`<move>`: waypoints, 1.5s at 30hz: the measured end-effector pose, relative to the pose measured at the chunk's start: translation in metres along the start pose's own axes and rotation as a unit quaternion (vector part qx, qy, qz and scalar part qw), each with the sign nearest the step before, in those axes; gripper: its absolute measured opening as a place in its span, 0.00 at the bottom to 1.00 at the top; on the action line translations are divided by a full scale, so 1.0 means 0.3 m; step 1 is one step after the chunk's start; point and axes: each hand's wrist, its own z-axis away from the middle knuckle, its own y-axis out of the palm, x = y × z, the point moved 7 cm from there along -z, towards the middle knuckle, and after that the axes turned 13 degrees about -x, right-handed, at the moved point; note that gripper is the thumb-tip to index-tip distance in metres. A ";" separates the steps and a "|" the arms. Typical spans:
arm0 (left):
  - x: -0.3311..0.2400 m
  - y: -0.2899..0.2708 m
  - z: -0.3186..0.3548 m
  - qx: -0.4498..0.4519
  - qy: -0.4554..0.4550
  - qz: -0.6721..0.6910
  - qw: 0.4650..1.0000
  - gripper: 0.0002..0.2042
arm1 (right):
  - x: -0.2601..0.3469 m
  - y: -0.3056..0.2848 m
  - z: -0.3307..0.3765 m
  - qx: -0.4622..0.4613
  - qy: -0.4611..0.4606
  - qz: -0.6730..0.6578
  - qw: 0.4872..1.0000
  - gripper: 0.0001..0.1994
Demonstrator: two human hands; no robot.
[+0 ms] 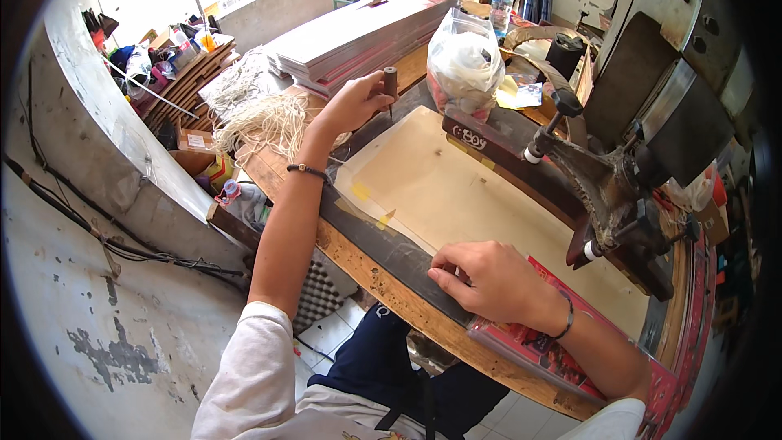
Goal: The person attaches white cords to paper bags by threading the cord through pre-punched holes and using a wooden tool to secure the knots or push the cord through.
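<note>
My left hand [358, 103] is closed round the brown handle of an awl [391, 81], held upright. Its thin tip points down by the far left corner of a pale board [481, 195] on the dark work surface. Over the near edge of that board my right hand [493, 281] rests with curled fingers; what is inside them, if anything, is hidden. Under the right wrist and forearm lie red printed sheets [521, 350]. A dark clamp bar [513, 167] with a metal clamp fixture [599, 187] lies across the far side of the board.
A tall stack of white sheets [350, 41] stands at the back left, beside a tangle of cream strings [261, 122]. Behind the board are a bulging plastic bag [466, 61] and a water bottle [503, 4]. The table's wooden edge [383, 301] runs in front of me.
</note>
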 end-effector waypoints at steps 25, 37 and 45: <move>0.012 0.000 0.005 -0.006 -0.046 0.038 0.998 0.15 | 0.000 0.000 0.002 0.001 -0.012 -0.007 1.000 0.10; -0.002 0.001 0.006 -0.002 -0.043 0.038 0.998 0.13 | -0.001 0.000 -0.001 0.004 -0.016 -0.006 1.000 0.10; -0.007 0.001 0.010 -0.002 -0.029 0.037 0.999 0.11 | 0.000 0.002 0.001 0.002 -0.017 -0.002 1.000 0.10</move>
